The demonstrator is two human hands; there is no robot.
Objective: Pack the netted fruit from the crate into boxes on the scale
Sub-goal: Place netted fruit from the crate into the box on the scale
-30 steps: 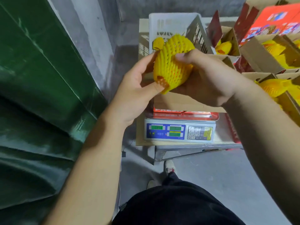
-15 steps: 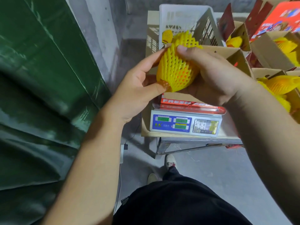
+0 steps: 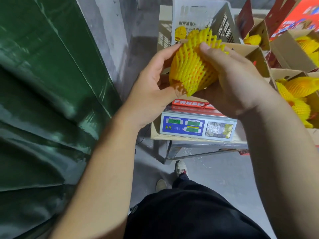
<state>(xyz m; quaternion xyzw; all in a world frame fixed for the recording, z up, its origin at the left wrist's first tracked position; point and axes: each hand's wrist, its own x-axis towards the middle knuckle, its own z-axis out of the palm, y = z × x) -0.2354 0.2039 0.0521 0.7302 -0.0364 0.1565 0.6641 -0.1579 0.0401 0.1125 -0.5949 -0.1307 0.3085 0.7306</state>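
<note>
A green tarpaulin [image 3: 43, 94] and grey concrete wall [image 3: 107, 37] stand left of the scale [image 3: 196, 127]; grey concrete floor [image 3: 224, 173] lies below it. Behind the scale sits the white crate [image 3: 198, 16]. Directly above the scale, the left hand [image 3: 151, 90] and right hand [image 3: 236, 80] both grasp a netted fruit [image 3: 193, 69], fingers curled around its yellow foam mesh.

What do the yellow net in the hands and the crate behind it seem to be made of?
Net: looks like soft foam mesh, matte, its thick strands stretched into open diamonds.
Crate: seemingly rigid moulded plastic, pale with a slight sheen, its walls slotted.
</note>
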